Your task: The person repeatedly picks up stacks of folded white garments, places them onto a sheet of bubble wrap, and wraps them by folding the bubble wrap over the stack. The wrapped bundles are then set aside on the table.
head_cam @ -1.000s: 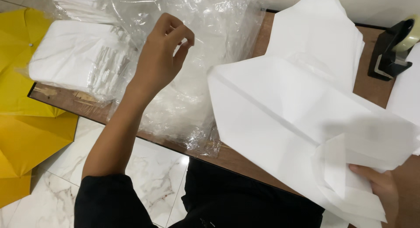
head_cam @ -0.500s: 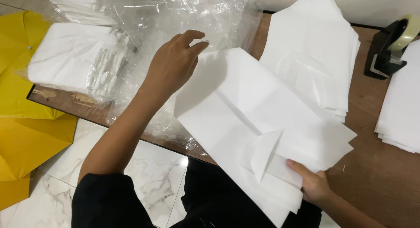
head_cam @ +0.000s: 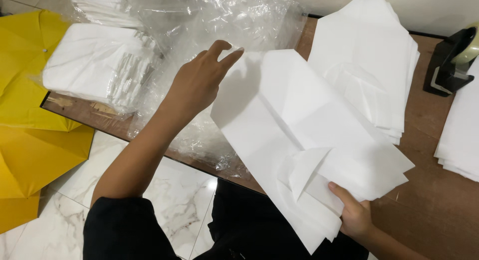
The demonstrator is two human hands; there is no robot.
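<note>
Right hand (head_cam: 355,216): pinched the near corner of a large folded white paper sheet (head_cam: 299,135), thumb on top, fingers hidden beneath; the grip closed on the sheet's folded flap, probably to keep the layers together.
Left hand (head_cam: 199,83): hovered with fingers spread and slightly curled, holding nothing; fingertips (head_cam: 234,53) lay at the sheet's far left edge, over the clear plastic wrap (head_cam: 219,20). Contact with the paper could not be confirmed.
Sheet position: lay diagonally across the table's near edge, its lower corner overhanging toward the person's lap, its upper end resting on the plastic and the wooden table (head_cam: 429,200).
Stack of white sheets (head_cam: 369,65): sat just beyond the held sheet, near the wall.
Second stack (head_cam: 461,140): at the right frame edge, partly cut off.
Wrapped white bundle (head_cam: 95,65): left of the plastic, in its own film.
Tape dispenser (head_cam: 449,60): black, upright at far right.
Floor: yellow folded material (head_cam: 30,135) on marble tiles.
</note>
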